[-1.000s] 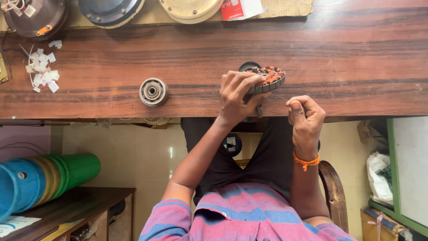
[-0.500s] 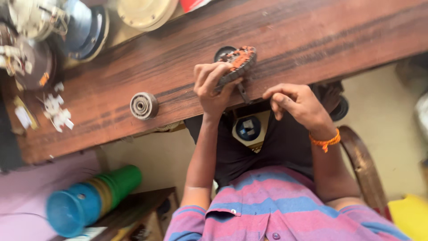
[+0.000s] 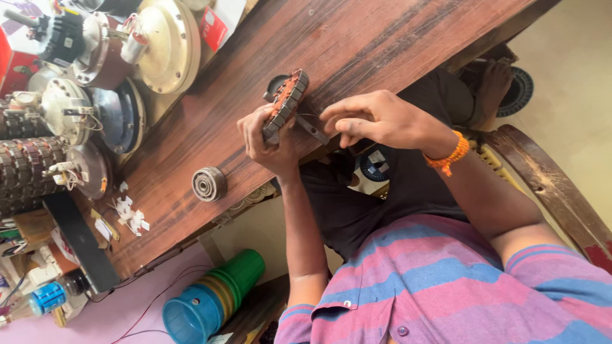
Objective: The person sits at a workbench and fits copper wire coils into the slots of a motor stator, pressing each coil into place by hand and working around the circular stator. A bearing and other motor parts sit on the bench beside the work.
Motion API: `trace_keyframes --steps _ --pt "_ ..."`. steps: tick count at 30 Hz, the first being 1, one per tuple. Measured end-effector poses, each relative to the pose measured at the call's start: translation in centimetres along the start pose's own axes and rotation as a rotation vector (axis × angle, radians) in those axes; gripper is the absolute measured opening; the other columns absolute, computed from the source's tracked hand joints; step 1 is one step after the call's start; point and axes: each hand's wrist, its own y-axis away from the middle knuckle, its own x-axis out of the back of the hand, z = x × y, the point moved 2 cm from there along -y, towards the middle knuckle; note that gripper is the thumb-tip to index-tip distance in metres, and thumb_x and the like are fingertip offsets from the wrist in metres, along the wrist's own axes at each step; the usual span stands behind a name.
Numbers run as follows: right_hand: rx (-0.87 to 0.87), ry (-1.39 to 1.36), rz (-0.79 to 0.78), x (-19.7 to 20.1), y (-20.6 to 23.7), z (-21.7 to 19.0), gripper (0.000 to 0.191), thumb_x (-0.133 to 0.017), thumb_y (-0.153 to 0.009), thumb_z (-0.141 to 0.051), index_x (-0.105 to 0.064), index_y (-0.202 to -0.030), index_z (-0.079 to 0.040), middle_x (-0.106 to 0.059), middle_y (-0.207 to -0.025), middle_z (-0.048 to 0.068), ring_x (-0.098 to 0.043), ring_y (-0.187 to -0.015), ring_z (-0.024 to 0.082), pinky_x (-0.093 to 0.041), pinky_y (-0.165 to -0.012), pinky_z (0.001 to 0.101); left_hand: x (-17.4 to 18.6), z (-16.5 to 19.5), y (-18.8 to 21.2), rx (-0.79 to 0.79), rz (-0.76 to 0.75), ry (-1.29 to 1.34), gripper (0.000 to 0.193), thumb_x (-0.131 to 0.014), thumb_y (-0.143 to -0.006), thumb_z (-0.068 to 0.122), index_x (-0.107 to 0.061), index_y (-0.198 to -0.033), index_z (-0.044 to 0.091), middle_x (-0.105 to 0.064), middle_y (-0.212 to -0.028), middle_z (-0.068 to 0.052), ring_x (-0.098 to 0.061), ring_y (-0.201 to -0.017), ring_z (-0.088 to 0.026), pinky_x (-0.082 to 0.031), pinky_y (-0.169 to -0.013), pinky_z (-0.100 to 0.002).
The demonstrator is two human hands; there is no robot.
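Note:
My left hand point(image 3: 264, 143) grips a round motor stator point(image 3: 285, 102) with orange-copper windings, held on edge over the near rim of the wooden table point(image 3: 357, 44). My right hand point(image 3: 370, 118), with an orange thread band at the wrist, is just right of the stator, fingers pinched together on what looks like a thin wire. A flat metal strip point(image 3: 312, 129) sticks out below the stator between the two hands. Part of a dark round piece point(image 3: 274, 83) shows behind the stator.
A small round metal bearing part point(image 3: 208, 183) lies on the table to the left. White paper bits point(image 3: 131, 213) lie further left. Several fan motor housings point(image 3: 159, 44) crowd the far left. Stacked plastic tumblers point(image 3: 210, 299) lie on the floor. A wooden chair arm point(image 3: 548, 185) is at right.
The view has tilted and come closer. My right hand has moved from below the table edge up to the stator. My left hand has kept hold of the stator.

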Motion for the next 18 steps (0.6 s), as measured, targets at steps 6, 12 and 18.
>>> trace_keyframes --steps 6,12,18 --pt "0.215 0.111 0.046 0.3 -0.4 -0.3 0.025 -0.059 -0.106 -0.014 -0.071 -0.123 0.0 -0.075 -0.108 0.006 -0.066 -0.098 0.009 -0.054 -0.084 0.0252 -0.1 -0.2 0.3 0.009 0.005 0.0 0.036 -0.088 -0.083 0.019 -0.067 -0.111 0.008 -0.074 -0.105 -0.007 -0.067 -0.104 -0.026 -0.053 -0.097 -0.039" --pt "0.136 0.11 0.041 -0.2 -0.6 -1.6 0.014 -0.066 -0.097 -0.007 -0.071 -0.108 0.0 -0.076 -0.095 0.002 -0.07 -0.092 0.006 -0.054 -0.081 0.0236 -0.6 0.5 0.3 0.018 -0.019 -0.002 0.032 -0.084 -0.084 0.013 -0.068 -0.111 0.008 -0.074 -0.107 -0.008 -0.065 -0.105 -0.025 -0.051 -0.098 -0.039" --pt "0.336 0.443 0.126 -0.4 -1.8 -4.5 0.009 -0.07 -0.099 -0.001 -0.071 -0.108 0.001 -0.072 -0.096 0.005 -0.065 -0.087 0.009 -0.053 -0.077 0.0238 -1.4 1.0 0.4 0.032 0.002 0.033 0.034 -0.087 -0.081 0.012 -0.07 -0.111 0.008 -0.074 -0.108 -0.006 -0.065 -0.105 -0.024 -0.052 -0.098 -0.037"
